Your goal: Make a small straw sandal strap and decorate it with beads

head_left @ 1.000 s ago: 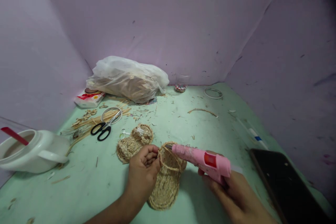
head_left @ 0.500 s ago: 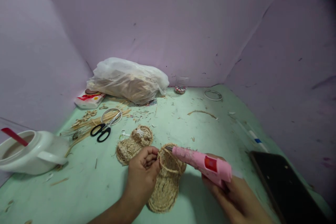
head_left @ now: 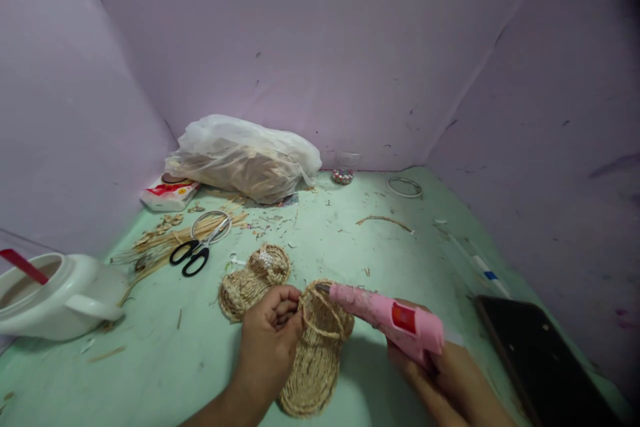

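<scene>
A small woven straw slipper (head_left: 313, 367) lies on the green table, its toe end pointing away from me. My left hand (head_left: 274, 330) pinches the slipper's left edge near the toe between thumb and fingers. In my right hand (head_left: 440, 373) is a pink hot glue gun (head_left: 385, 313), its nozzle at the toe rim. A thin twisted straw cord (head_left: 325, 330) crosses the slipper's upper part. Just beyond my left hand rests a second straw slipper (head_left: 254, 280) with white beads on its toe.
Black-handled scissors (head_left: 193, 255), a white ring and straw strands lie at left, near a white pot (head_left: 75, 297). A plastic bag (head_left: 240, 160) and a bead jar (head_left: 343, 175) stand at the back. A dark phone-like slab (head_left: 540, 360) lies at right.
The whole view has shifted slightly, so things sit a little lower. Both hands keep their holds, with the glue gun's nozzle still at the slipper's toe rim.
</scene>
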{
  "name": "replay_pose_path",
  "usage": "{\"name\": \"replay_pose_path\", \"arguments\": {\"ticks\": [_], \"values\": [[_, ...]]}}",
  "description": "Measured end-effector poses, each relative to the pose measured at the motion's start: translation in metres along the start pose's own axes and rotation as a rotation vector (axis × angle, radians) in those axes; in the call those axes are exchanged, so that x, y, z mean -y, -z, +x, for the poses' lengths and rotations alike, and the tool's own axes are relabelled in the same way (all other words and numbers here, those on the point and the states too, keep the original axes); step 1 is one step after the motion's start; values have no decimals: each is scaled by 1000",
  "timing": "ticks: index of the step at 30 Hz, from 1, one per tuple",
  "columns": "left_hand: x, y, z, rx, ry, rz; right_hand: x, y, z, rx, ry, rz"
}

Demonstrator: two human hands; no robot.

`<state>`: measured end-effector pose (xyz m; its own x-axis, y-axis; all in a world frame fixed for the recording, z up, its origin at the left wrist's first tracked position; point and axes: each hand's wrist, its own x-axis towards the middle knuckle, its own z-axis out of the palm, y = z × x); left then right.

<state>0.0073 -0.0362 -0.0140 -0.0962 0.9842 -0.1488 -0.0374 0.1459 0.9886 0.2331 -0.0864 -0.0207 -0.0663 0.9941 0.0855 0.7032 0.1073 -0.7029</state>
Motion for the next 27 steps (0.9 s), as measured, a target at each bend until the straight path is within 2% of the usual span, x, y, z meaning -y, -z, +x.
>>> {"name": "replay_pose_path", "arguments": {"ticks": [6, 14, 27], "values": [[-1, 0, -1, -1, 0, 3, 2, 1, 3, -41, -10, 24], [0, 1, 1, 30, -5, 14, 9, 2, 3, -9, 39, -13], [-2, -1, 0, 58, 20, -5, 5, 3, 2, 20, 41, -28]]}}
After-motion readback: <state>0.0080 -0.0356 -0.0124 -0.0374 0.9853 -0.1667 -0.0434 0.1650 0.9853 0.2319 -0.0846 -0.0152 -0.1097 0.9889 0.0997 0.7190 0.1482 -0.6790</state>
